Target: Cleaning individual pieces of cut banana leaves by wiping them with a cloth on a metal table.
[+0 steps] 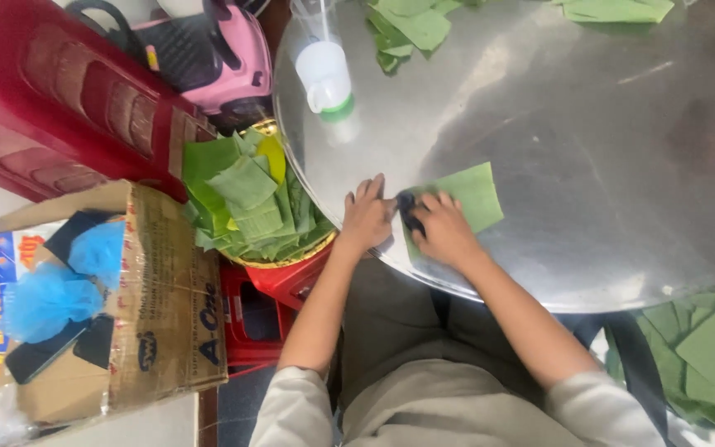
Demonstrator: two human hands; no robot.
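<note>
A wide, round, shiny metal table (589, 165) fills the right and centre of the view, seen from above by the person seated at its near edge. To the left, off the table, a red plastic stool (51, 91) lies beside a worn brown cardboard box (167, 306) holding crumpled blue plastic bags (59, 290). Between box and table sits a round basket heaped with cut green leaf pieces (246, 203). More loose green leaf pieces (411, 25) lie at the far edge of the table, and another pile rests low at the right, below the rim (713, 356). A clear plastic bottle with a white cap and green band (324, 79) stands on the table's left side.

At the near rim lies a single square piece of green leaf (473, 194), flat on the metal. The right hand (444, 232) presses on its left part, fingers curled around a small dark object (410, 211), possibly a cloth or pad; what it is cannot be told. The left hand (366, 217) rests flat on the table just beside the leaf, fingers spread and holding nothing.

The work appears to be wiping the leaf square clean, mid-stroke. Judging from this, the next stroke needs the leaf kept steady while the pad passes across its far, uncovered half.
</note>
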